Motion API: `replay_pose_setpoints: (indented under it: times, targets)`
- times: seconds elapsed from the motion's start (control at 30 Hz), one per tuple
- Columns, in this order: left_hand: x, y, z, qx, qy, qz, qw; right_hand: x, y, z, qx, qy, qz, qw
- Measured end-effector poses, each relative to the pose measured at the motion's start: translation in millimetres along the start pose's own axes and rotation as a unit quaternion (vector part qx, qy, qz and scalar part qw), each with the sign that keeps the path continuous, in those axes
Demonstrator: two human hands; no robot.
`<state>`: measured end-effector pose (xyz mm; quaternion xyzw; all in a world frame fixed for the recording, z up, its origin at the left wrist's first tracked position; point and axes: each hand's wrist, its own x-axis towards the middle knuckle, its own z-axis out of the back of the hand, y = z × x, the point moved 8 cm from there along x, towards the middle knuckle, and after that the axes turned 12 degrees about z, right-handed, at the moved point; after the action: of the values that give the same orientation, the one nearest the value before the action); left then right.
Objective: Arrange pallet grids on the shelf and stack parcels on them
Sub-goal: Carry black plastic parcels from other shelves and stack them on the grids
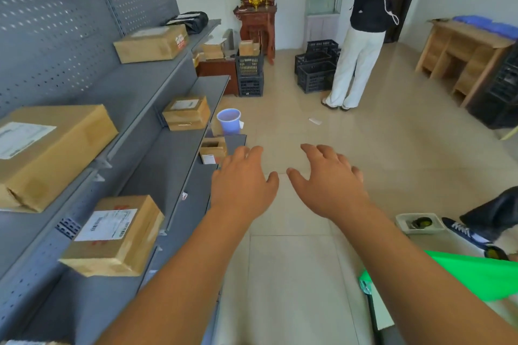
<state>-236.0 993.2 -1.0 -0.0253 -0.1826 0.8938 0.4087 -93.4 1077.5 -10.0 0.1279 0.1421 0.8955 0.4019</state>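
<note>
your left grip (pixel 244 184) and right grip (pixel 328 187) are both released, fingers spread, holding nothing, reaching side by side over the floor (pixel 294 260) just off the shelf (pixel 168 165) edge. nearest on your left, a labelled parcel (pixel 115 235) overhangs the front lip of a lower board, with a bit of dark grid (pixel 67 228) showing beside it. a big parcel (pixel 53 151) rests one board up, a smaller parcel (pixel 186 113) lies further along, and a far parcel (pixel 152 43) sits on top. i judge the job partly done: parcels lie singly and few grids show, so laying grids and stacking remain. the tiled aisle ahead gives you room. mind the green sheet (pixel 462 277) at your right, the bucket (pixel 229 120) by the shelf foot, then the black crates (pixel 315 75) and a standing person (pixel 361 36).
</note>
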Motion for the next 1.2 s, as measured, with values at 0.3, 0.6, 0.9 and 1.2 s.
replay_pose_setpoints:
  times: [0.3, 0.6, 0.9, 1.2]
  targets:
    - [203, -11, -38, 0.006, 0.013, -0.014, 1.000, 191, -31, -14, -0.020, -0.003, -0.032, 0.999]
    - [371, -57, -83, 0.027, 0.044, -0.063, 0.997, 342, -85, -15, -0.023, -0.019, -0.090, 0.996]
    - [526, -121, -142, 0.035, 0.055, -0.050, 0.997, 507, -167, -26, -0.001, 0.015, -0.077, 0.997]
    - [674, -175, -157, 0.041, 0.031, 0.001, 0.999, 677, -219, -11, 0.022, 0.024, -0.017, 0.999]
